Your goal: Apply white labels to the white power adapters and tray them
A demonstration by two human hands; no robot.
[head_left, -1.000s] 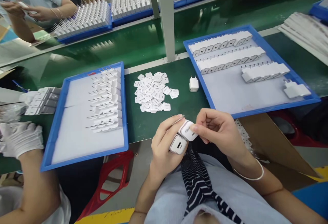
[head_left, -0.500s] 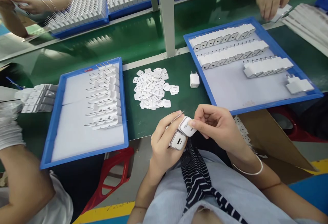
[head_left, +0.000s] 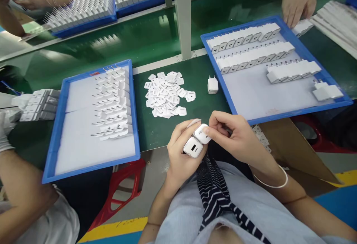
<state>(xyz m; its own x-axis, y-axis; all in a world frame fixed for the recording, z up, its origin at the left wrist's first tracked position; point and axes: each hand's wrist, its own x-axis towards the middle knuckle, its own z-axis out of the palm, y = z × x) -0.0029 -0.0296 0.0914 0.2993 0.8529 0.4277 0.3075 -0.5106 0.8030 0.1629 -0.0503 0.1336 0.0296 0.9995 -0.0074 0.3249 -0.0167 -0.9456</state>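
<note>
left hand (head_left: 178, 154) fingers wrapped around charger (head_left: 193, 147) | right hand (head_left: 237, 138) fingertips pinching sticker (head_left: 202, 134) on charger top | advice: keep charger steady, press sticker flat, edges square

Label pile (head_left: 167, 95) lying on table (head_left: 178, 125) between left tray (head_left: 60, 125) and right tray (head_left: 223, 91); lone charger (head_left: 212, 85) sitting just beside right tray.

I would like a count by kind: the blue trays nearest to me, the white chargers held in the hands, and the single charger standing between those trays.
Near blue trays: 2
Held chargers: 2
Lone charger: 1
Total: 5
</note>
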